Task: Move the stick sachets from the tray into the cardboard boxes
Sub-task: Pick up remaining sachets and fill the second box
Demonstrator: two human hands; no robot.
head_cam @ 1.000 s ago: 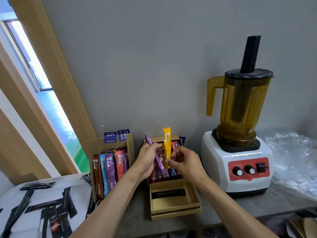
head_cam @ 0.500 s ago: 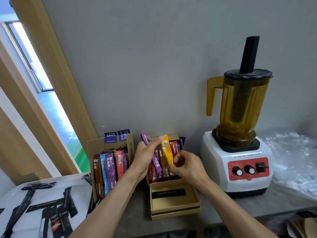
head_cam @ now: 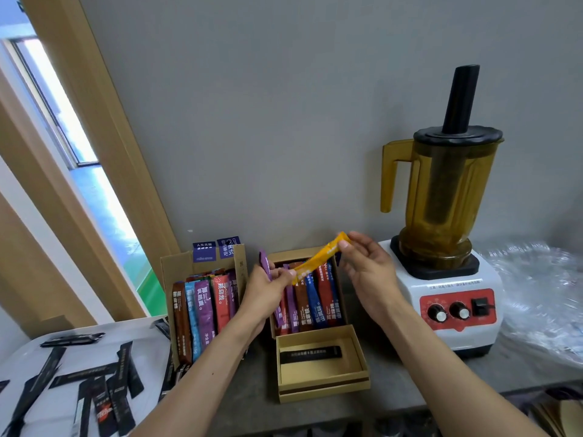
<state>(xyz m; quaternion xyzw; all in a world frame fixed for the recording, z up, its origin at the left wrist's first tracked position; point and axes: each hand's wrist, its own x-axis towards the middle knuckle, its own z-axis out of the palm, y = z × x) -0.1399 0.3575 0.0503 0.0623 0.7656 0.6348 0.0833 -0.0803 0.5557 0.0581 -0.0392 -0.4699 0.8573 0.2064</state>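
Two open cardboard boxes stand against the wall, each with several coloured stick sachets upright inside: a left box [head_cam: 202,266] and a right box [head_cam: 342,298]. My left hand [head_cam: 268,288] grips a purple sachet [head_cam: 264,263] and pinches the lower end of a yellow sachet [head_cam: 318,260]. My right hand [head_cam: 366,266] pinches the yellow sachet's upper end. The yellow sachet slants over the right box. The white tray [head_cam: 28,351] at bottom left carries several black sachets [head_cam: 94,373].
The right box's lid [head_cam: 321,389] lies open in front of it with a black label inside. A blender [head_cam: 441,222] with an amber jug stands right of the boxes. Clear plastic wrap [head_cam: 545,294] lies at far right. The counter's front edge runs near the bottom.
The yellow sachet went from upright to slanted, its top swung up and right with my right hand. My left hand took its lower end while still holding the purple sachet.
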